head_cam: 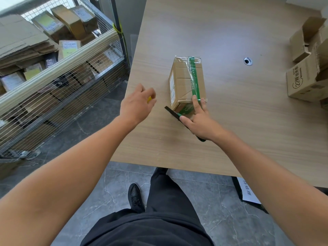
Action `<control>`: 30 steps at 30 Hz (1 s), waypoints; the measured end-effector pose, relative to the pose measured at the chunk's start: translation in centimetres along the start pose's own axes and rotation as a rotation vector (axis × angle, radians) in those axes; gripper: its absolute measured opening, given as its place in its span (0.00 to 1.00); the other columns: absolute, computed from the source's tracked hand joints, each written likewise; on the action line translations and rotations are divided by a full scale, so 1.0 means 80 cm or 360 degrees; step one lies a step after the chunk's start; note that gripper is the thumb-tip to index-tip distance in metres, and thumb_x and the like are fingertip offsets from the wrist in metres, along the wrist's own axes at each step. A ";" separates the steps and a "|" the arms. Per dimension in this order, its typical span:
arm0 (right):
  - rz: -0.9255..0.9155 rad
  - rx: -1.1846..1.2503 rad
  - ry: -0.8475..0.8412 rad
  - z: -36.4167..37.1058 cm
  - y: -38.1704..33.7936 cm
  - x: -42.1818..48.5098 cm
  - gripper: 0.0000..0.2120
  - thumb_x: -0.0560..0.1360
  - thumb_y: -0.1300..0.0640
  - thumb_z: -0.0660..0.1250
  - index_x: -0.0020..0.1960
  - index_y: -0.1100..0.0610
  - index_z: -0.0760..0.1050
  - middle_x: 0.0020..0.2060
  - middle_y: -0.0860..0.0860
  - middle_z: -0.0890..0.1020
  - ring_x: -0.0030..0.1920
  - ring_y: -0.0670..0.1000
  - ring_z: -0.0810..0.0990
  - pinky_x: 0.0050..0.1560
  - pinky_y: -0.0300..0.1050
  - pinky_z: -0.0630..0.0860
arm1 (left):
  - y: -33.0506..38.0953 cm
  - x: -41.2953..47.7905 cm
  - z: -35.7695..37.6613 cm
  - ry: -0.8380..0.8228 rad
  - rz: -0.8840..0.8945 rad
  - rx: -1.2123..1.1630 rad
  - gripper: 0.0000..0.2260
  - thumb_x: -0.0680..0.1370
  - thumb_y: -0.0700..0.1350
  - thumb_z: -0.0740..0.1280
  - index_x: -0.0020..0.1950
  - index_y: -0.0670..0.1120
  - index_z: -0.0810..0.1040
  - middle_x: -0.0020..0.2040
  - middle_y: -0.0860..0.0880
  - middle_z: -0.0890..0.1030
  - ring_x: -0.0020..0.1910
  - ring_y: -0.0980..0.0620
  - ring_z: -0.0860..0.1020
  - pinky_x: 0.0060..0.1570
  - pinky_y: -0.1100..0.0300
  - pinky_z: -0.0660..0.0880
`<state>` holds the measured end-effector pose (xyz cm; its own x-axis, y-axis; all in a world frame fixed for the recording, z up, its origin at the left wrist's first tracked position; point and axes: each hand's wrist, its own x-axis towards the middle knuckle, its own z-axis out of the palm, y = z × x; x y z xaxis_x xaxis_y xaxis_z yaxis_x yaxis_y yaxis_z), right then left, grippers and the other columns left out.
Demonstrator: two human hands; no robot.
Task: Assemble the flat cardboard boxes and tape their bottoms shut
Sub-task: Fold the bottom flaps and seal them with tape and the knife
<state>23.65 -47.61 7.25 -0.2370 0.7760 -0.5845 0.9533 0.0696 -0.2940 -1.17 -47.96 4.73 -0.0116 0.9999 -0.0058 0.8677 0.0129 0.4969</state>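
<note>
One head-worn wide-angle view looks steeply down and forward over the desk [230, 130], edges seemingly distorted.

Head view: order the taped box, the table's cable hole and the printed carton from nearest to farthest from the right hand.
1. taped box: touched by the right hand, just ahead of it.
2. cable hole: farther back on the table, to the right.
3. printed carton: farthest, at the table's right edge.

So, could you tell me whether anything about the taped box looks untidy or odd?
The tape on the box is wrinkled. Its clear edges stick out loose at the far end and at the near corner by the right hand, which holds a black tool.
</note>
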 end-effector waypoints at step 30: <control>0.0397 0.0313 0.0821 0.211 -0.090 0.037 0.17 0.79 0.42 0.65 0.59 0.53 0.72 0.57 0.52 0.80 0.59 0.59 0.77 0.55 0.55 0.66 | -0.089 -0.114 0.068 -0.0297 0.0580 0.0236 0.10 0.82 0.41 0.64 0.61 0.42 0.81 0.57 0.43 0.78 0.44 0.40 0.78 0.35 0.50 0.72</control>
<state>12.89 -56.40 -5.10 0.1576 0.9613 -0.2261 0.9043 -0.2325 -0.3581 -4.52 -57.20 -3.45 0.3868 0.9220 -0.0169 0.8607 -0.3543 0.3655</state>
